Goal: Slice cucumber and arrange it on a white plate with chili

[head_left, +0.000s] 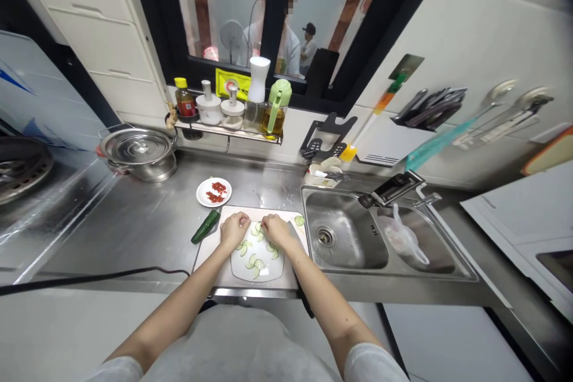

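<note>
Flanking plate (269, 270) and hands (235, 231) (276, 231), cucumber (205, 227), knife (307, 305)

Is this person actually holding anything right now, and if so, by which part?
That cannot be told: the left hand and right hand have curled fingers near the far side of the plate, but nothing is clearly visible between them.

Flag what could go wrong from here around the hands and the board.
1. Knife: its handle juts past the counter edge below the right forearm; an arm or body bump could knock it off.
2. Cucumber slices: thin and loose on the square plate; the right hand is close enough that it might smear a cluster.
3. Whole cucumber piece: round, by the cutting board's left edge, so it may roll if nudged.
</note>
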A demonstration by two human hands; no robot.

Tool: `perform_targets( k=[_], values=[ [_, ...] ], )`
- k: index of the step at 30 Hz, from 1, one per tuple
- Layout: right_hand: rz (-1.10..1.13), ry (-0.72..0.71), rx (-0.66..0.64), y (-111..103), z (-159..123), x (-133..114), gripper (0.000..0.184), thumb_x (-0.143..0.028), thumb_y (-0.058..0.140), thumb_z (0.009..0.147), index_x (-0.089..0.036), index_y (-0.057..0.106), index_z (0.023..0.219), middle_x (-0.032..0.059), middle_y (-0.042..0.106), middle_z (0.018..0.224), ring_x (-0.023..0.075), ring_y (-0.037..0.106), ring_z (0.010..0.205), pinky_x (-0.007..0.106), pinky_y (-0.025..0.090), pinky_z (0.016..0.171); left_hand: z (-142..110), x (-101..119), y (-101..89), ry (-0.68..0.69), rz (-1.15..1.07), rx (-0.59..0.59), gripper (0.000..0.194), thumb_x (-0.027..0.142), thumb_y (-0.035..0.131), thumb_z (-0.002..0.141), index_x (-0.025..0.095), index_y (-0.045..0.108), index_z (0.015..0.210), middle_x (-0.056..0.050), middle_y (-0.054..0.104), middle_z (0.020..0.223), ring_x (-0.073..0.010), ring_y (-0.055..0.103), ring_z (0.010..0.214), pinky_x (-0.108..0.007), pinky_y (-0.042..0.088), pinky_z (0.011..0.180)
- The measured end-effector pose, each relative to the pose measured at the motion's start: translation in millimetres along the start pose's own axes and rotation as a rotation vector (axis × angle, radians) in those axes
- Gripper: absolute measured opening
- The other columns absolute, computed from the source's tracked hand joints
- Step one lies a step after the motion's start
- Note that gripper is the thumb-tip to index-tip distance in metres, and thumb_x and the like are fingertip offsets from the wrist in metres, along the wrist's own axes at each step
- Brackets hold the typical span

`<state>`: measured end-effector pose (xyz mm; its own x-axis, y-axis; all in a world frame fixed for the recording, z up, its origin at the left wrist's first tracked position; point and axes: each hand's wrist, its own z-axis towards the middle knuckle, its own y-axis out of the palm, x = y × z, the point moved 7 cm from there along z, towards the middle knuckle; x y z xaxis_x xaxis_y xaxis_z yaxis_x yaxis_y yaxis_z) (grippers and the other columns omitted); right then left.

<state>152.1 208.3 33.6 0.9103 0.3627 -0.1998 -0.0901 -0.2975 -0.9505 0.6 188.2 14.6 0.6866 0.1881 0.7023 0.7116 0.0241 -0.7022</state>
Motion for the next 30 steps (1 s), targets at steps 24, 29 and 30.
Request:
perform_targets(
  k=[24, 29, 30],
  values=[
    [-0.065, -0.059, -0.053, 33, 2, -2, 0.027, -0.02, 0.041, 0.093, -0.018, 0.063, 0.108, 0.0116, 0.064, 0.106, 0.0223, 0.055, 0.101, 0.03, 0.042, 0.077, -9, 16, 43.4, 0.028, 0.267, -0.112, 0.016, 0.028, 0.054, 0.083, 0.025, 0.067, 0.093, -0.006, 0.064, 0.099, -0.0253, 0.052, 0.101, -0.038, 0.028, 0.085],
    [-0.053, -0.032, -0.057, 29, 1, 0, 0.025, -0.022, 0.043, 0.092, -0.018, 0.064, 0.105, 0.0115, 0.064, 0.107, 0.0215, 0.055, 0.101, 0.029, 0.041, 0.078, -9, 16, 42.6, 0.028, 0.259, -0.105, 0.017, 0.031, 0.054, 0.084, 0.024, 0.067, 0.093, -0.007, 0.064, 0.098, -0.0248, 0.052, 0.099, -0.038, 0.029, 0.085],
    [-0.049, -0.026, -0.06, 28, 0, 1, 0.024, -0.022, 0.043, 0.092, -0.018, 0.064, 0.104, 0.0114, 0.064, 0.107, 0.0215, 0.055, 0.101, 0.029, 0.041, 0.078, -9, 16, 42.2, 0.022, 0.253, -0.109, 0.017, 0.031, 0.054, 0.084, 0.025, 0.067, 0.093, -0.006, 0.064, 0.098, -0.0246, 0.052, 0.099, -0.038, 0.029, 0.085]
  ],
)
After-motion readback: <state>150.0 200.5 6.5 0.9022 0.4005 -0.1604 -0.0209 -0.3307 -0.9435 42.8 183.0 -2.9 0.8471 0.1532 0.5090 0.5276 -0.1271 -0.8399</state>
